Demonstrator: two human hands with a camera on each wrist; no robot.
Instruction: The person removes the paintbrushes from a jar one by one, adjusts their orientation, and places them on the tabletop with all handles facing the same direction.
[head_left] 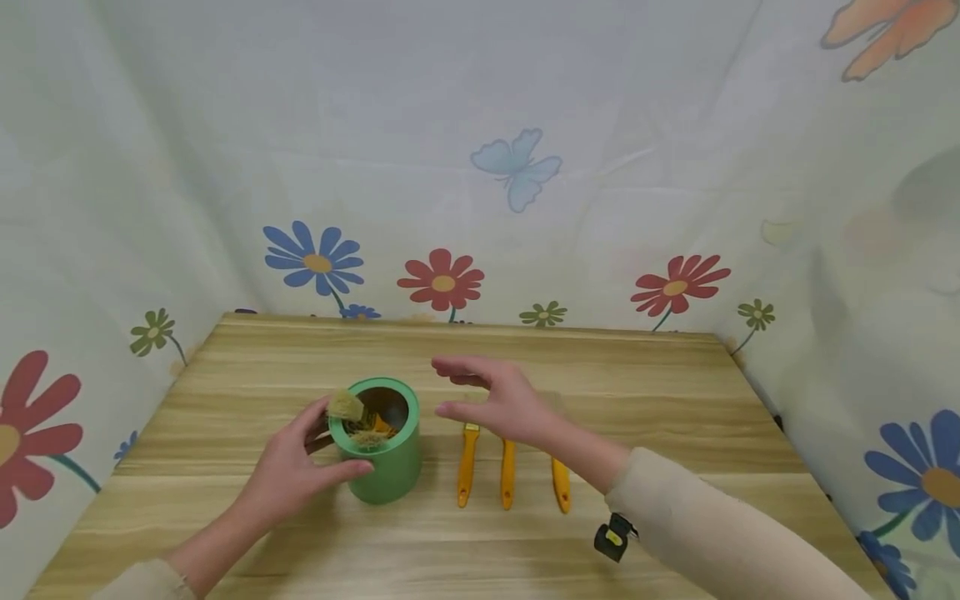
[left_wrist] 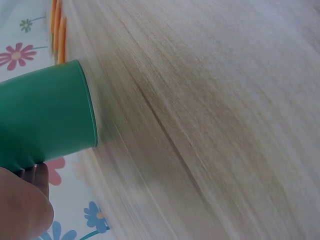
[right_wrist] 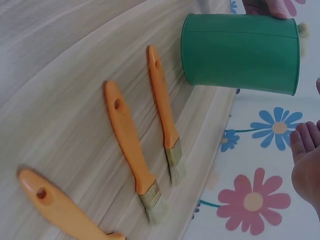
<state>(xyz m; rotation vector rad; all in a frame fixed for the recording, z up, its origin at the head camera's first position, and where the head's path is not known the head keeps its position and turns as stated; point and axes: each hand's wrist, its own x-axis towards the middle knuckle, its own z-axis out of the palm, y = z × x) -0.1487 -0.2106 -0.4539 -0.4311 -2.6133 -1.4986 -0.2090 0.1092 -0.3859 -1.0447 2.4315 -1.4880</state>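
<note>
A green can (head_left: 386, 479) stands upright left of the table's middle. Bristle heads of paintbrushes (head_left: 347, 406) stick up at its rim, with orange pieces lower inside. My left hand (head_left: 292, 467) holds the can from the left, thumb across the near side and fingers round the far side. To the can's right lie three orange-handled paintbrushes (head_left: 507, 479), handles toward me; the right wrist view shows their pale bristles (right_wrist: 157, 211). My right hand (head_left: 506, 400) hovers over their bristle ends, empty, fingers extended toward the can and thumb held apart.
The wood-grain table (head_left: 637, 375) backs onto a white cloth (head_left: 390, 167) printed with flowers and butterflies. Beside my right sleeve (head_left: 690, 508) is a small black object (head_left: 613, 537) with a yellow mark.
</note>
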